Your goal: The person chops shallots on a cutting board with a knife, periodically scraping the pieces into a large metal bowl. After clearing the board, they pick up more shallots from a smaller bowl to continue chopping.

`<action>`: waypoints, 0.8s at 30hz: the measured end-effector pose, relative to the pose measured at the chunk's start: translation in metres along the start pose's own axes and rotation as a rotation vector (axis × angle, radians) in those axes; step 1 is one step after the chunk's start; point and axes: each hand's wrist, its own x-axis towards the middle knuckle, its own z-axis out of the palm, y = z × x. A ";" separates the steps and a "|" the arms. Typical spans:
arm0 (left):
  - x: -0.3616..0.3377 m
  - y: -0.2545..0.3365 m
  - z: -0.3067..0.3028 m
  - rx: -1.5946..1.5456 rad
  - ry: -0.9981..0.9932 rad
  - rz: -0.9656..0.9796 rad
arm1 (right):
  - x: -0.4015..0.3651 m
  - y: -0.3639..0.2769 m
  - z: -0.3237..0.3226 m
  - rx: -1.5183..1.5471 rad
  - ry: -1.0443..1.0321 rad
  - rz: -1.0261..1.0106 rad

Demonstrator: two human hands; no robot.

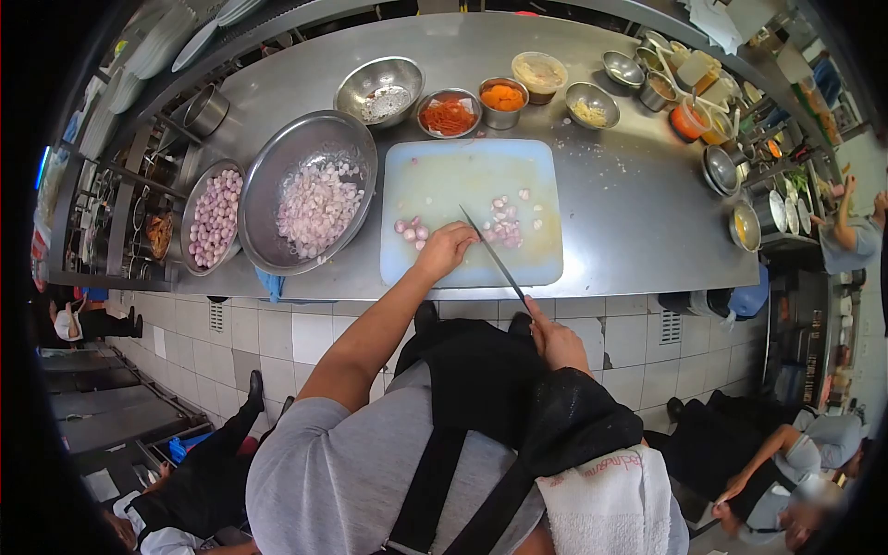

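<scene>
1. We wear a gray T-shirt (342,472) and black apron (481,375), with a white towel (610,504) over one shoulder, nearside of the cutting board (462,171).
2. Our right hand (560,345), just off the board's near edge, is closed around the handle of a long knife (496,254), its tip over the board.
3. Our left hand (449,248), over the board's middle, has its fingertips pinched together beside the blade; we cannot tell what they grip.
4. On the board lie whole shallots (410,232) toward its left side and cut shallots (504,222) toward its right.
5. Left of the board, we see a large steel bowl (266,171) of sliced shallots (319,208).
</scene>
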 end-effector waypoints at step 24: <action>-0.003 0.009 -0.014 0.041 0.043 -0.027 | 0.014 0.006 -0.003 0.268 0.069 -0.068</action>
